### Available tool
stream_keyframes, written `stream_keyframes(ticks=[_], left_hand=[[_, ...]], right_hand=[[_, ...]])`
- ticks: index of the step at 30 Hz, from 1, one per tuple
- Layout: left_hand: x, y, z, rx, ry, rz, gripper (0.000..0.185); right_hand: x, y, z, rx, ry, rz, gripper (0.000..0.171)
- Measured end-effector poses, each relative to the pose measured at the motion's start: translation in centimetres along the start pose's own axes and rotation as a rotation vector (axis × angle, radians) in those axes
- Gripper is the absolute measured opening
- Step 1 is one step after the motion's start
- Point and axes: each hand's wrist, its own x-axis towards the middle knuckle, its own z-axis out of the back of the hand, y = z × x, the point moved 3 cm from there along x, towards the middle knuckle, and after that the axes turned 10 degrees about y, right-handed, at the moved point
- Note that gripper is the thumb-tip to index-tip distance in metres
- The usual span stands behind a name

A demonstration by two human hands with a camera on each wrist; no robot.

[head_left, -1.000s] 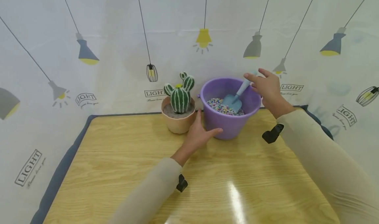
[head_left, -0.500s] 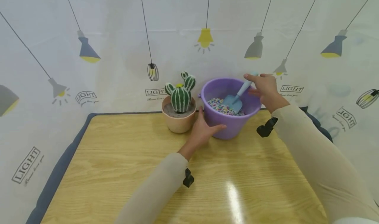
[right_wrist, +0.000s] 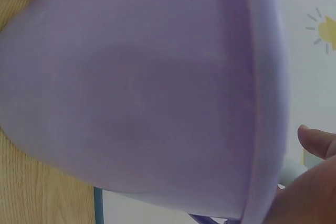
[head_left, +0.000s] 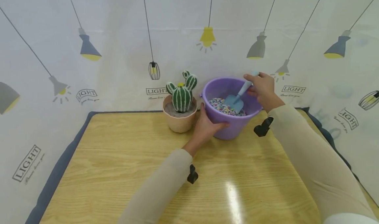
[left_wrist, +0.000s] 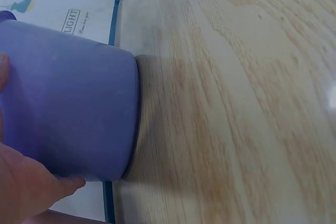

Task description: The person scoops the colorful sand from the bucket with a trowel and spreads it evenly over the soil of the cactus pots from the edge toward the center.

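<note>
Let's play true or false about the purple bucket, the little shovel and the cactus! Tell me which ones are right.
1. The right hand holds the handle of the blue shovel. True.
2. The purple bucket is empty. False: it holds small colourful pebbles, and the shovel's blade rests in them.
3. The left hand grips the side of the purple bucket. True.
4. The cactus stands to the right of the bucket. False: it sits in a peach pot to the bucket's left.
5. The bucket lies tipped over on the wooden table. False: it stands upright.
</note>
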Motion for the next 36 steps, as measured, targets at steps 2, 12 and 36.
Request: stream_keyframes(ticks=[2, 12, 36], left_hand=[[0.1, 0.0, -0.1, -0.007, 0.006, -0.013, 0.133], [0.2, 0.4, -0.2, -0.027, 0.006, -0.002, 0.133], [0.5, 0.0, -0.2, -0.014, 0.012, -0.033, 0.13]], right_hand=[[0.0, -0.1, -0.1, -0.021, -0.006, 0.017, 0.066], [0.5, -1.2, -0.8, -0.122, 0.049, 0.135, 0.041], [0.9, -1.8, -1.2, -0.471, 0.178, 0.3, 0.034]])
